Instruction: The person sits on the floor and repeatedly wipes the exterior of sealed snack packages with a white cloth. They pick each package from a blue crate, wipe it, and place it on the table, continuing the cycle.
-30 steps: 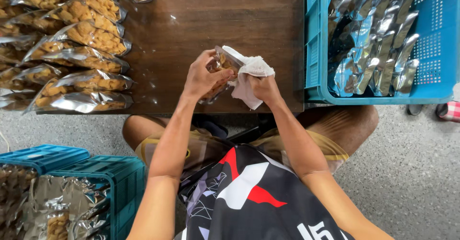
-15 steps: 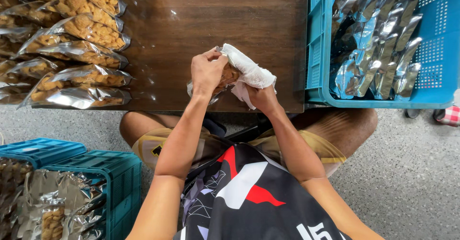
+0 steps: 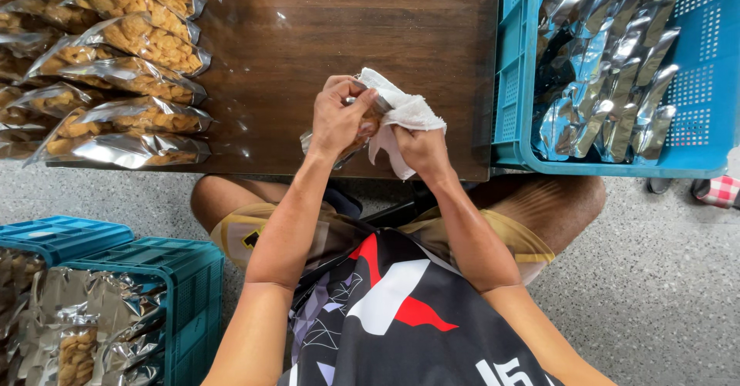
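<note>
Wooden surface [image 3: 339, 39] unchanged, snack packs [image 3: 127, 135] stacked far left, blue crate [image 3: 512, 85] right. Left hand [image 3: 339, 116] has slid over the pouch [image 3: 362, 128], fingers clamped; right hand [image 3: 420, 143] now presses white cloth [image 3: 401, 112] against it at the near edge.

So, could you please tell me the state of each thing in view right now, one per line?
Left hand: gripping the snack pouch.
Right hand: holding the white cloth against the pouch.
Snack pouch: filled, held above the table edge.
White cloth: crumpled, draped over the pouch.
Pouches on table: filled, lying in overlapping rows.
Blue crate: holds foil pouches standing on edge.
Wooden table: bare in the middle.
</note>
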